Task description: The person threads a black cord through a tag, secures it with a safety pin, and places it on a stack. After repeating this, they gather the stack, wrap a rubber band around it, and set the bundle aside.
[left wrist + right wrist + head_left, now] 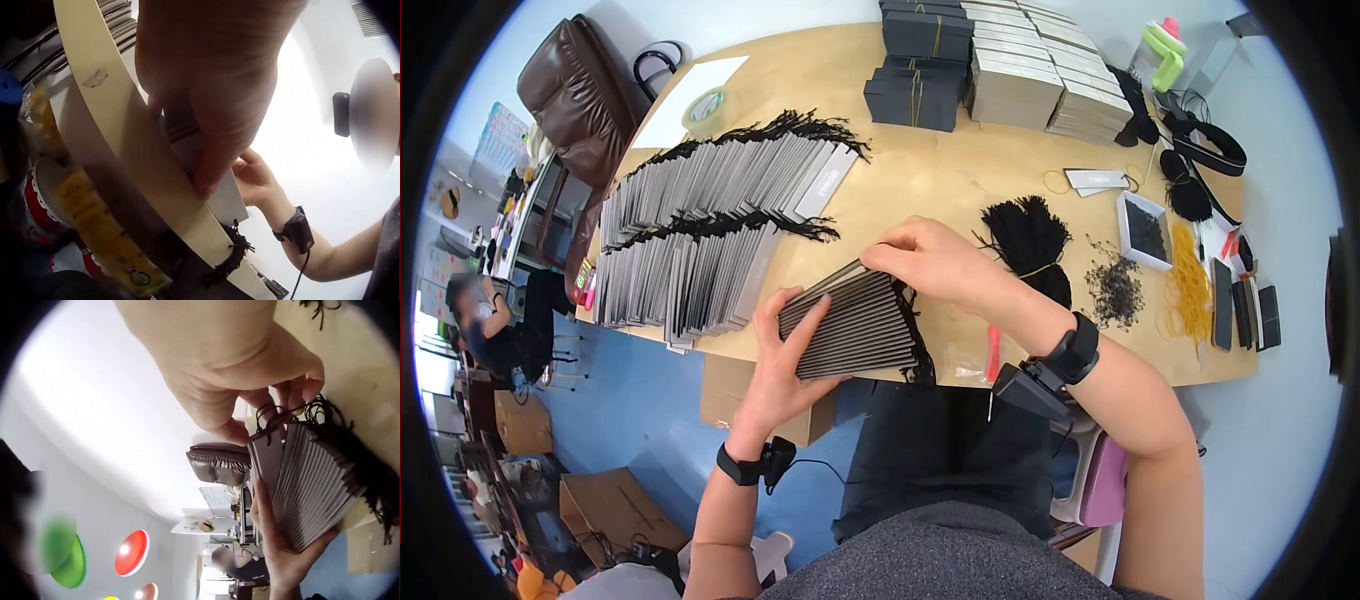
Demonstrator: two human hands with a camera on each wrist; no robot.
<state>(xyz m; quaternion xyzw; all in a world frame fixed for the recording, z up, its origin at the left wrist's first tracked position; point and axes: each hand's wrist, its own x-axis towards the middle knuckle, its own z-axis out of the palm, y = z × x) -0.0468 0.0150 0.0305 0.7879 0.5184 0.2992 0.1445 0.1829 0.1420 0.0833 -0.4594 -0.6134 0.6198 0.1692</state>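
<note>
My left hand (780,350) grips a thick stack of grey hang tags (855,335) near the table's front edge, its fingers and thumb around the sides. Black strings (918,345) hang from the stack's right end. At the upper corner, my right hand (920,258) pinches the end tag (269,459), which stands slightly apart from the others. A black string loop passes through that tag's hole, close under the right fingers. Left of the hands, two overlapping rows of strung tags (730,185) lie fanned out on the table.
Banded black card stacks (915,95) and pale card stacks (1012,85) stand at the back. Rightward lie a black string bundle (1028,240), a white box (1145,230), loose black bits (1113,290) and yellow rubber bands (1190,285). A tape roll (703,112) sits back left. Another person (495,320) sits far left.
</note>
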